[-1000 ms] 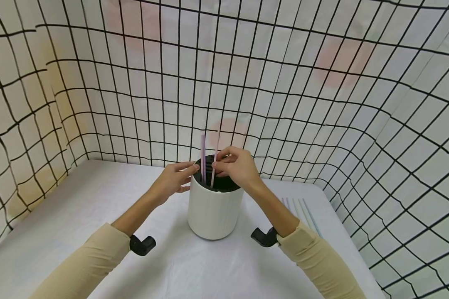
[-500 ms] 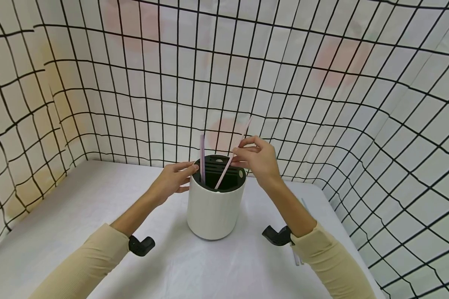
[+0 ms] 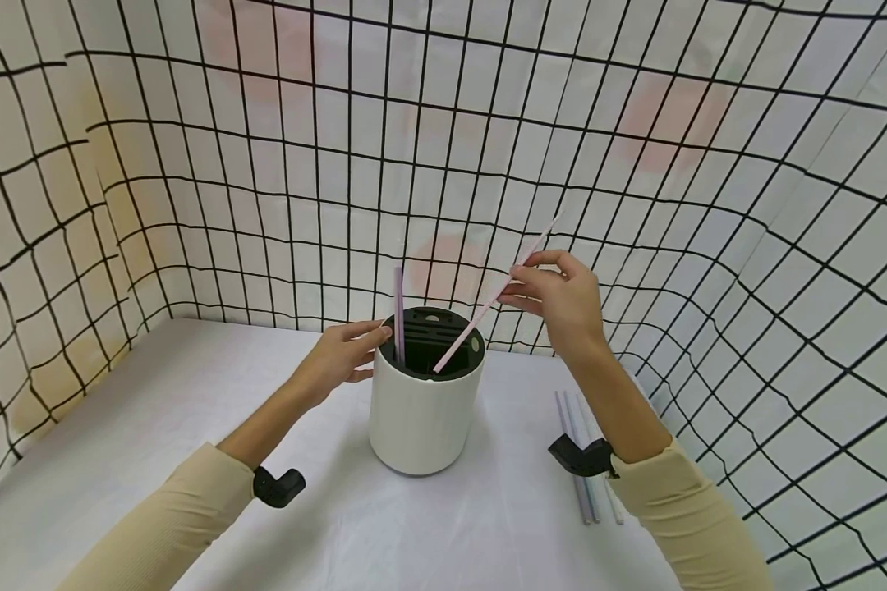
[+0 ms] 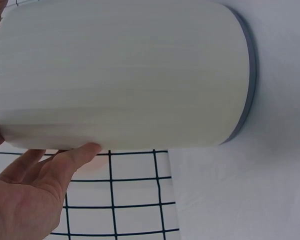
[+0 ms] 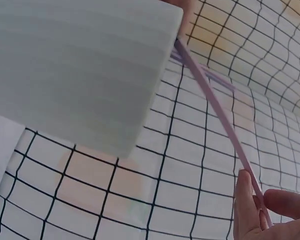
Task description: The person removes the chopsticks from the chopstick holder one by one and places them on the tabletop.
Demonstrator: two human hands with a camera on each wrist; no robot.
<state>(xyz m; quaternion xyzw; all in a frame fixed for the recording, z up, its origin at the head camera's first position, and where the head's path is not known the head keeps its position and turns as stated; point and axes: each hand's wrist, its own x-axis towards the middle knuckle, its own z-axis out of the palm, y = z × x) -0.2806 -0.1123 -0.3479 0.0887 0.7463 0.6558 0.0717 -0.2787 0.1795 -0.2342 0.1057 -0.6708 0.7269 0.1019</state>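
Observation:
A white cylindrical holder (image 3: 423, 427) with a black slotted insert stands upright on the table. My left hand (image 3: 343, 353) grips its left rim, thumb on top and fingers along the outer side; the left wrist view shows fingertips (image 4: 92, 148) against the white wall. With thumb and fingers, my right hand (image 3: 565, 300) pinches a thin pink straw (image 3: 494, 297) up and to the right of the holder. The straw leans steeply right, its lower end at the front of the opening. Purple straws (image 3: 399, 308) stand upright in the holder's left side.
Several pale straws (image 3: 580, 460) lie on the white table (image 3: 192, 394) to the right, partly hidden under the right wrist and its black camera mount (image 3: 582, 455). Black wire grid panels (image 3: 325, 180) backed by white cloth enclose the back and both sides.
My right hand has moved up and right from above the opening, tilting the pink straw from nearly upright to a strong rightward lean. The left hand and holder stay nearly still.

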